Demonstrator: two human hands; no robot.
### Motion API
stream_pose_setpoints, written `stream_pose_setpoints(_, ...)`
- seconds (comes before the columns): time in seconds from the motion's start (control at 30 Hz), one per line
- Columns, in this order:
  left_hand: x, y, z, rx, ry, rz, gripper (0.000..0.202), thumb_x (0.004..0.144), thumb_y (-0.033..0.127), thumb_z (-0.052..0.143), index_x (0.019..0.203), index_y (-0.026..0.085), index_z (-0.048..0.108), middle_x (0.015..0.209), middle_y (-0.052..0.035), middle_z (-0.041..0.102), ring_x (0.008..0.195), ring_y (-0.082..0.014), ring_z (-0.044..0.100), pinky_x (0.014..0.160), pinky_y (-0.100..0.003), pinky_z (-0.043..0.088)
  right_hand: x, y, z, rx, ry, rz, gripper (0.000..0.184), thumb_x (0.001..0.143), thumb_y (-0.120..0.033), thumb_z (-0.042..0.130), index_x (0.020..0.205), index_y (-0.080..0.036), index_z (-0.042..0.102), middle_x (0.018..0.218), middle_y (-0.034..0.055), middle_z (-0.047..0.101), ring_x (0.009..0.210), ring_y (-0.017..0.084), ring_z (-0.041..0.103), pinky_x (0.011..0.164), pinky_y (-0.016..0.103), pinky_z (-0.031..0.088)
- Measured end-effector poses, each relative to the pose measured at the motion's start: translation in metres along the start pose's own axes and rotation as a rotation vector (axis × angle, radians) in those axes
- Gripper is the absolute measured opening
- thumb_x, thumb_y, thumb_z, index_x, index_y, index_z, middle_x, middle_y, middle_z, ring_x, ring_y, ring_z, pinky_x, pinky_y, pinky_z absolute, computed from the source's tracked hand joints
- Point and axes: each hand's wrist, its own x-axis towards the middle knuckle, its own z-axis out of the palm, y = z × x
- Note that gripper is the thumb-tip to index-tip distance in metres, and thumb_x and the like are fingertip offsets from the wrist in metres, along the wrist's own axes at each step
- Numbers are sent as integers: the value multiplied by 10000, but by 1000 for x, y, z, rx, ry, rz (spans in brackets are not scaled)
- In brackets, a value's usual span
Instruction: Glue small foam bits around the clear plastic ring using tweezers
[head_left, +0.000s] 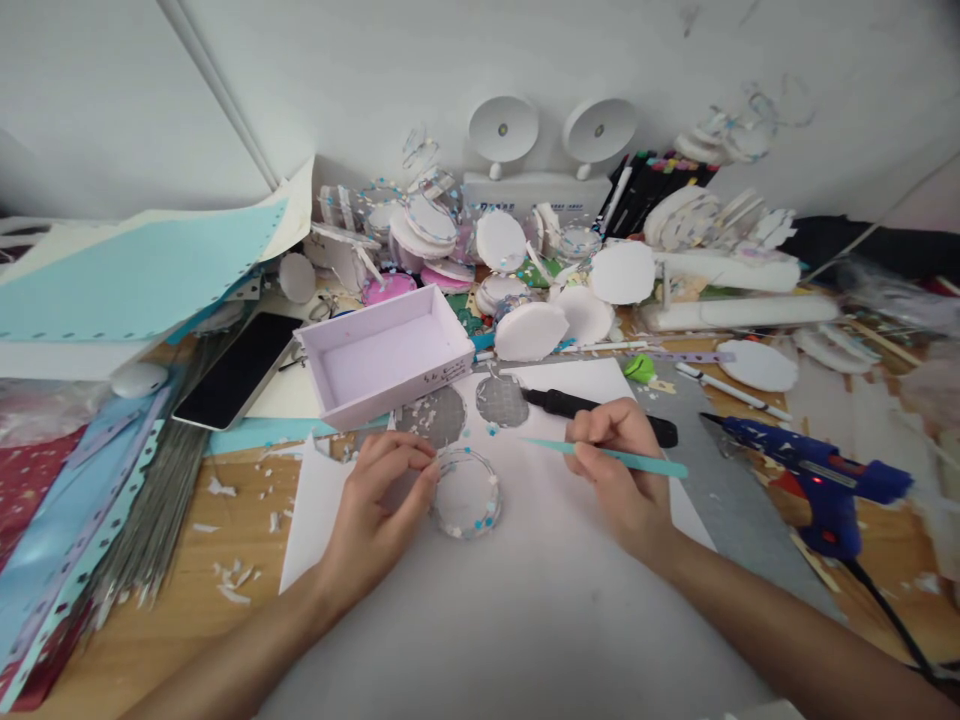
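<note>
My left hand point(384, 482) is closed in a pinch on the left rim of a clear round disc point(468, 493) holding small blue and white flecks. The disc lies on a white sheet point(525, 580) in front of me. To the disc's right, my right hand point(622, 462) is closed around a thin teal strip point(660, 465) that points left toward the disc. A black pen-shaped tool point(570, 404) lies just behind my right hand.
A pale lilac open box point(382, 360) stands behind the disc. A blue glue gun point(817, 480) rests at the right. A phone point(238, 368), stacked papers point(142, 280) and thin rods point(161, 520) lie at the left. Several white foam discs point(529, 330) and markers point(652, 185) crowd the back.
</note>
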Motion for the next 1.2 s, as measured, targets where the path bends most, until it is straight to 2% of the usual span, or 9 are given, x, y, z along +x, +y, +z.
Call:
stream_pose_setpoints(0.27,1,1,1,3,-4,-17,171,892,227,528,764,190,636,918,-66,633,917,-220,559,826,-372,437,-7,-2,6,-5,-178,3,129,898,-214,480,821,-237,378,649,-52,348,538,108,310,480,247,256)
stream_pose_setpoints(0.53,1,2,0,-21,-14,-26,139,888,214,535,783,192,624,915,-62,631,914,-218,561,828,-369,434,-6,3,-1,-75,-87,101,73,903,-246,471,840,-219,446,679,-32,407,536,107,345,485,258,260)
stream_pose_setpoints(0.63,0,2,-1,-26,-13,-26,101,883,210,547,814,196,619,931,-62,630,941,-223,560,852,-376,432,-4,3,-2,-135,-51,114,158,934,-273,402,840,-207,510,663,-17,423,546,121,377,499,276,281)
stream_pose_setpoints(0.7,0,2,-1,-23,3,-25,68,875,204,556,887,200,623,1004,-69,619,1003,-230,550,897,-386,425,-1,0,-3,-226,-41,20,225,943,-268,364,818,-202,540,697,11,456,606,147,426,541,301,321)
stream_pose_setpoints(0.83,-1,2,-3,-36,12,1,203,873,176,542,1058,221,615,1161,-75,585,1125,-241,519,982,-401,404,1,-7,-4,-473,-90,-291,227,923,-155,345,869,-202,561,864,76,535,824,214,511,704,377,387)
stream_pose_setpoints(0.9,-1,3,-4,-37,-16,48,244,877,148,522,1082,234,623,1176,-67,596,1132,-237,524,978,-394,410,1,-10,-5,-527,-224,-407,232,915,-132,337,984,-204,546,831,73,541,787,212,516,685,377,399)
stream_pose_setpoints(1.03,0,4,-6,-6,-65,140,283,873,104,507,1061,254,655,1145,-43,637,1098,-225,543,970,-388,404,1,-15,0,-699,-636,-672,255,881,-130,377,1078,-154,537,646,23,515,590,175,438,574,336,371)
stream_pose_setpoints(1.1,1,4,-7,6,-73,144,275,875,115,517,1064,257,657,1143,-42,639,1093,-226,543,968,-391,401,1,-17,4,-817,-732,-768,253,850,-96,422,1054,-132,566,617,7,518,565,163,427,561,327,354)
stream_pose_setpoints(1.2,3,4,-8,15,-93,143,256,875,150,532,1075,255,652,1158,-54,625,1111,-242,529,961,-402,406,1,-16,7,-915,-764,-829,217,861,-104,471,1039,-135,591,604,-18,503,577,152,450,568,320,344)
